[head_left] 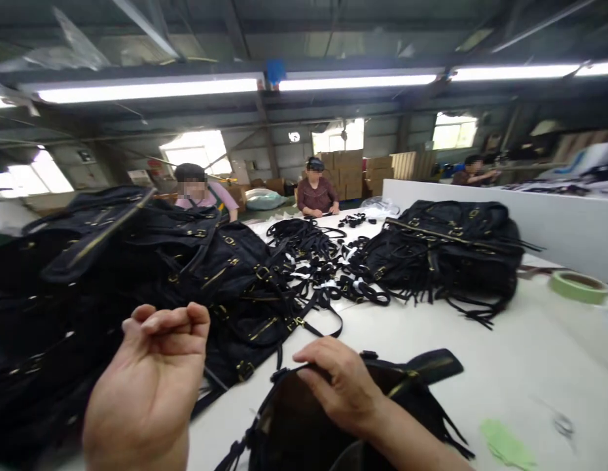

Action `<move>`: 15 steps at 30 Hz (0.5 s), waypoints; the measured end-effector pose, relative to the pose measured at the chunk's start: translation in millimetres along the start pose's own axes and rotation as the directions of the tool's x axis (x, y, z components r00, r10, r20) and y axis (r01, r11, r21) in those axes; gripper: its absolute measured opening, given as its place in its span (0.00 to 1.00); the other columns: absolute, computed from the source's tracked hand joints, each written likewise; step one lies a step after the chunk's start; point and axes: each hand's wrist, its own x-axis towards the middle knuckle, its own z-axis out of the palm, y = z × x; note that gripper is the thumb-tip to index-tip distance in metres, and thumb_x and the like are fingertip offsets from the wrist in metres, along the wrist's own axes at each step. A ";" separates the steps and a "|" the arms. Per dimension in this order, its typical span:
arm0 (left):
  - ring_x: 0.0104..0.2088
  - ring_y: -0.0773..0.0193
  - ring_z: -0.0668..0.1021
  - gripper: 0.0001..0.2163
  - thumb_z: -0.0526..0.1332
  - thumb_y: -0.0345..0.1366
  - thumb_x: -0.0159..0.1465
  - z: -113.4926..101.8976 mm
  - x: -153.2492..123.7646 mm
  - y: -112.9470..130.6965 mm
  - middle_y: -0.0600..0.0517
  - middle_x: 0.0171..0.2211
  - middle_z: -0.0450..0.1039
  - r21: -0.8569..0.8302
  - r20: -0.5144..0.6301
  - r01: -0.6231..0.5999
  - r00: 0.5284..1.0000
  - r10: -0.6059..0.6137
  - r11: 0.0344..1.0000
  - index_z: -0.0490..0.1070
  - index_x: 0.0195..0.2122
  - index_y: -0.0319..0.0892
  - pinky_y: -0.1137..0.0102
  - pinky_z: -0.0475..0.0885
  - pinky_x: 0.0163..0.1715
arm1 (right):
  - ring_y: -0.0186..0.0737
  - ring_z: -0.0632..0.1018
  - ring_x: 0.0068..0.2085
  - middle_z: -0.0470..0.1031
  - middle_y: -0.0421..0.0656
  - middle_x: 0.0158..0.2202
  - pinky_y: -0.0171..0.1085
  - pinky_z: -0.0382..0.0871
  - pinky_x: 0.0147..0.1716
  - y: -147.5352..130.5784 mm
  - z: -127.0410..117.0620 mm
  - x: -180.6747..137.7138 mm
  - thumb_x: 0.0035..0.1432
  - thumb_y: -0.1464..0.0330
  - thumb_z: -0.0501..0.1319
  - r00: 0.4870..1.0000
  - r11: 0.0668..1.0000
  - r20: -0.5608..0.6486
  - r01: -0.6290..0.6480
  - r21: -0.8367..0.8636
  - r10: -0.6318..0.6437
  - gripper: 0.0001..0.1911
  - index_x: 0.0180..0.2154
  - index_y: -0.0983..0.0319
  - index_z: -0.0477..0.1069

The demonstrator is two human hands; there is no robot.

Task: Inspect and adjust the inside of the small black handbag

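The right hand is gripping the rim of a black bag lying on the white worktop, while the left hand is hovering beside it, fingers curled and holding nothing.

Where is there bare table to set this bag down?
Bare white table lies right of the bag under the right hand, bordered by the tape roll and green paper. Left side is crowded with piled bags; straps fill the middle.

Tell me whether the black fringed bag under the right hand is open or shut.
Open. The right hand grips the top edge of the black fringed bag, and its dark interior shows below the fingers.
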 end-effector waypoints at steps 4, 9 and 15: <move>0.16 0.76 0.67 0.21 0.38 0.24 0.71 5.2 -5.2 -46.4 0.60 0.18 0.60 -0.067 -0.119 0.136 0.982 -0.144 0.988 0.65 0.27 0.38 0.72 0.74 0.30 | 0.40 0.78 0.38 0.79 0.43 0.37 0.36 0.70 0.42 4.9 5.9 1.1 0.50 0.75 0.67 0.995 0.993 -0.059 -0.069 0.096 0.075 0.21 0.47 0.62 0.74; 0.16 0.75 0.64 0.21 0.39 0.22 0.71 -18.1 -1.1 -93.2 0.61 0.17 0.59 -0.012 -0.313 0.290 0.908 -0.279 0.957 0.63 0.25 0.39 0.71 0.71 0.30 | 0.37 0.78 0.31 0.80 0.43 0.31 0.32 0.71 0.35 5.3 10.5 -1.2 0.52 0.72 0.67 0.977 0.951 -0.196 -0.024 0.307 0.088 0.16 0.45 0.62 0.77; 0.21 0.71 0.69 0.17 0.45 0.24 0.70 -51.9 12.6 -115.7 0.60 0.20 0.63 0.050 -0.316 0.355 0.892 -0.322 0.934 0.66 0.27 0.40 0.67 0.70 0.37 | 0.35 0.77 0.30 0.78 0.46 0.29 0.28 0.69 0.31 11.7 5.4 2.8 0.57 0.68 0.63 0.947 0.933 -0.304 0.012 0.360 0.105 0.08 0.34 0.65 0.80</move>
